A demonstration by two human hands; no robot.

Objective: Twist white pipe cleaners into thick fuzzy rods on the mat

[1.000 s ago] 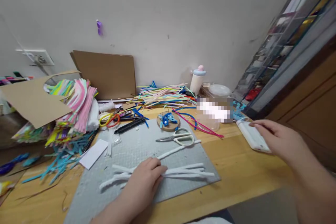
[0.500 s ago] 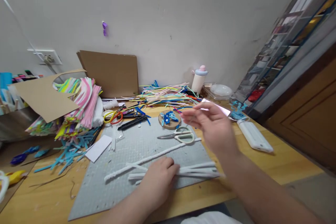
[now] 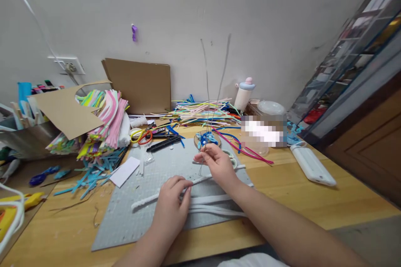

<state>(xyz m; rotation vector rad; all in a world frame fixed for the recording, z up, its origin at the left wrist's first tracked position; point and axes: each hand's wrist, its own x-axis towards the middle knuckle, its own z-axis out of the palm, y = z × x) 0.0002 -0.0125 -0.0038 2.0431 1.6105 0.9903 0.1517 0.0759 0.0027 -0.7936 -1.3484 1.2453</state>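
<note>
My right hand is raised over the grey cutting mat, with its fingertips pinched on a thin grey wire. Two long strands of that wire rise in front of the wall, and a short bent end hangs below the fingers. Lower and to the left, my left hand is curled over a fuzzy white pipe cleaner; its fingertips partly hide the contact. Several more white pipe cleaners lie beneath and between my hands. Behind my right hand are scissors, mostly covered, and a blue flower piece on a round wooden disc.
Bundled coloured pipe cleaners stand left, with loose ones piled along the wall. A black pen, orange-and-yellow-handled scissors and a white card lie nearby. At right are a white power bank and a bottle.
My right hand has moved left and down, and the grey wire now shows clearly in it. My left hand has shifted left from the loose white pipe cleaners onto the fuzzy one. The view has shifted slightly.
</note>
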